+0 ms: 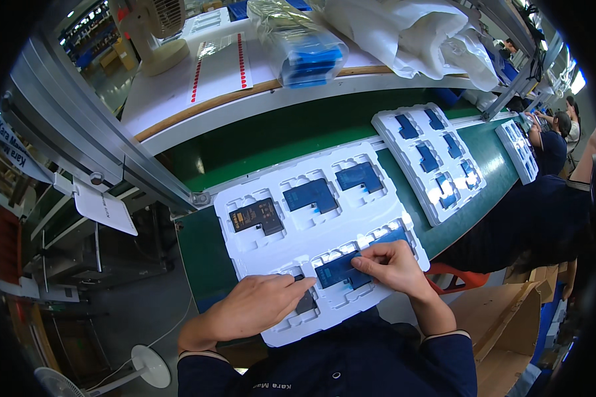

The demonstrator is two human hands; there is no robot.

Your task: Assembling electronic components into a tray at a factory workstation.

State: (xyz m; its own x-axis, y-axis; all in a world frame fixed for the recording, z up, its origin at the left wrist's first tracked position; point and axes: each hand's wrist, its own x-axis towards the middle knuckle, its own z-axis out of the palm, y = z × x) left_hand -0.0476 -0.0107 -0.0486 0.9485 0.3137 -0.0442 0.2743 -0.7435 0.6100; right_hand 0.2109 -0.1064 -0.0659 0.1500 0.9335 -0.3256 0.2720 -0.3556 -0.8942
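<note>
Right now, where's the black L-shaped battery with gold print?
In the head view, the black L-shaped battery sits at the far-left corner of the nearest white tray, left of a blue battery.

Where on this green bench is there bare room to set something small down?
Bare green bench shows left of the near white tray and between the middle tray and far tray. The near and middle trays leave little room between them. The near tray's lower row is crowded: left hand over one pocket, right hand gripping a dark blue part.

Grey floor (169,337), green workbench (202,258) below a white wood-edged shelf (152,99), silver metal post (79,109) at left.
</note>
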